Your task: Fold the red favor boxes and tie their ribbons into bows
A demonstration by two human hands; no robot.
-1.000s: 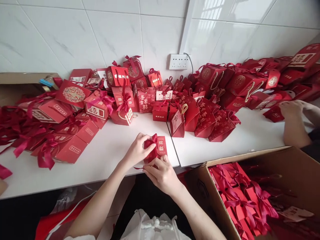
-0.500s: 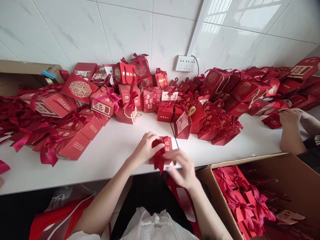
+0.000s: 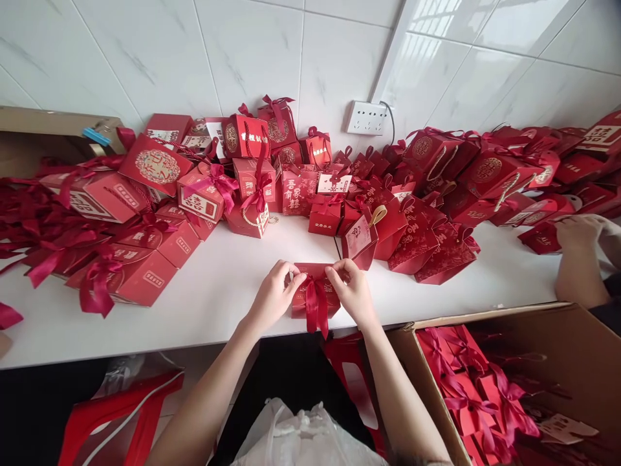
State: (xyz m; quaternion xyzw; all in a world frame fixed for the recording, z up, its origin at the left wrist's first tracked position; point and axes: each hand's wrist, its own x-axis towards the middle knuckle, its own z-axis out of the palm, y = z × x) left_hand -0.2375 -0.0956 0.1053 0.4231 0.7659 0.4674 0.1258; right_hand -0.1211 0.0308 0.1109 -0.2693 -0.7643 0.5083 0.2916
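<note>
A small red gift box (image 3: 301, 307) with pale characters on top stands on the white table (image 3: 218, 310) in front of me. Around it runs a dark red ribbon (image 3: 317, 304), tied at the top, its two tails hanging down the near side. My left hand (image 3: 279, 290) pinches one loop of the ribbon at the box's upper left. At the upper right, my right hand (image 3: 350, 288) has the opposite loop between thumb and fingertips. The knot shows between the two hands.
Red gift boxes with bows (image 3: 140, 272) are piled at left; more boxes (image 3: 431, 246) line the wall toward the right. A cardboard carton (image 3: 543, 336) holding ribboned boxes stands at lower right. Another person's hand (image 3: 579, 233) is at far right. A power strip (image 3: 365, 118) is on the wall.
My right hand has moved up from the near right of the box to the ribbon and closed on a loop. My left hand shifted slightly left; the ribbon tails now hang centred.
</note>
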